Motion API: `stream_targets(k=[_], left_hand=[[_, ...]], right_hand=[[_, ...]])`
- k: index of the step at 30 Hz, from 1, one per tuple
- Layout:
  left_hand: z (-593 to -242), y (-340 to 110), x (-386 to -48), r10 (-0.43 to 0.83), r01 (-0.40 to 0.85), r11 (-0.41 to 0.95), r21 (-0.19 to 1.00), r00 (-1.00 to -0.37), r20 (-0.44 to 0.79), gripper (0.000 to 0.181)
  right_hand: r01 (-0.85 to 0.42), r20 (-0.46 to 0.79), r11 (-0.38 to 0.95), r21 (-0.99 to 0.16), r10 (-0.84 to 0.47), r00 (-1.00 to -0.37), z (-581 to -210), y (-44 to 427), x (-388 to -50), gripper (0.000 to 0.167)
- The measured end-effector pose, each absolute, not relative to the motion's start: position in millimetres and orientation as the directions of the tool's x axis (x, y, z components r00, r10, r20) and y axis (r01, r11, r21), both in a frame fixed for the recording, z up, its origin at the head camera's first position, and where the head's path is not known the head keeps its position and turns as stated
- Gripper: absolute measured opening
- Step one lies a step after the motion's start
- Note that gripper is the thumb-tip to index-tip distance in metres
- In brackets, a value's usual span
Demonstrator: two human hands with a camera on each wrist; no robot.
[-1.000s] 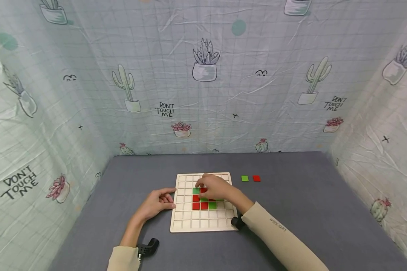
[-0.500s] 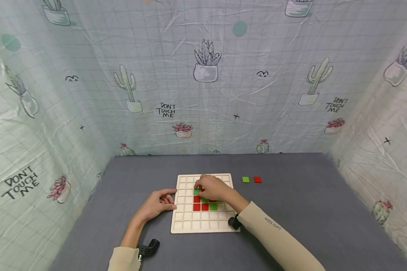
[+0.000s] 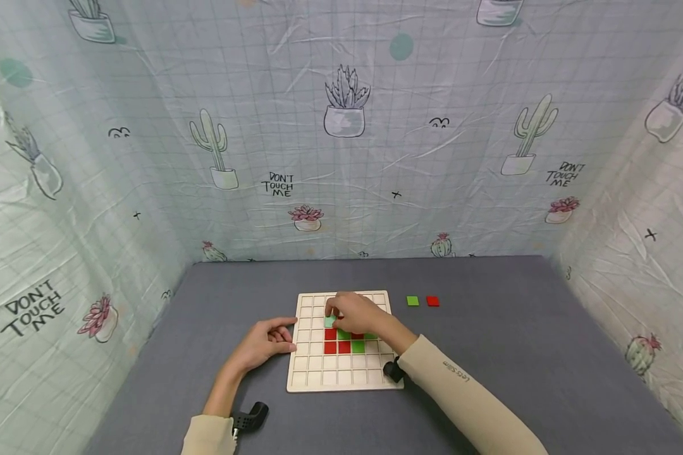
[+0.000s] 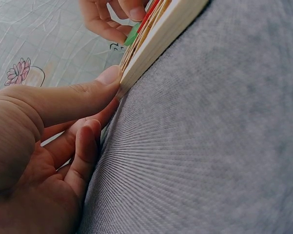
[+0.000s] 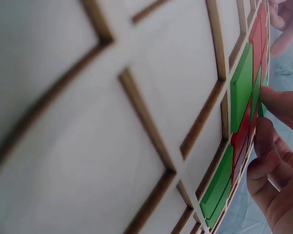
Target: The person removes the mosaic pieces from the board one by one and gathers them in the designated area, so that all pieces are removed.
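A square pale wooden grid board lies on the grey table, with red tiles and green tiles set in its middle cells. My right hand is over these and pinches a green tile at the group's upper left corner; in the left wrist view that tile stands tilted up from the board. The right hand covers part of the group. At the board's left edge, my left hand touches the rim with index finger and thumb spread apart, its other fingers loosely bent.
Two spare tiles lie right of the board on the table, one green and one red. A patterned cloth walls the table at the back and sides. Black wrist cameras sit on both wrists.
My right hand has shifted slightly left to the corner green tile, which now looks paler and tilted. The left hand stays at the board's edge.
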State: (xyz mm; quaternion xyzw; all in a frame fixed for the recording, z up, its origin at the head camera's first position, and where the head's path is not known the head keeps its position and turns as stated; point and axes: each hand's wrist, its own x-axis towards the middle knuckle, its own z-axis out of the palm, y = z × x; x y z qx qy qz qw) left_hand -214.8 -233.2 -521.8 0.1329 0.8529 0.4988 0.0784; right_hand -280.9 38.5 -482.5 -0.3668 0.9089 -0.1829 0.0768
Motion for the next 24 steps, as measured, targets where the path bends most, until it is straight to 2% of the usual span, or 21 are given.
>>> stream_targets(k=[12,24], left_hand=[[-522.3,-232.8,-215.6,0.303,0.148,0.470,0.870,-0.953,-0.001,0.061],[-521.3,-230.6,-216.2,0.302,0.150,0.468,0.871,-0.953,0.002,0.060]], right_hand=[[-0.659,0.007,0.644,-0.389,-0.713,-0.701,-479.2,40.7,-282.9,0.012],[-0.665,0.022,0.605,-0.437,-0.732,-0.680,-480.5,42.4,-288.0,0.013]])
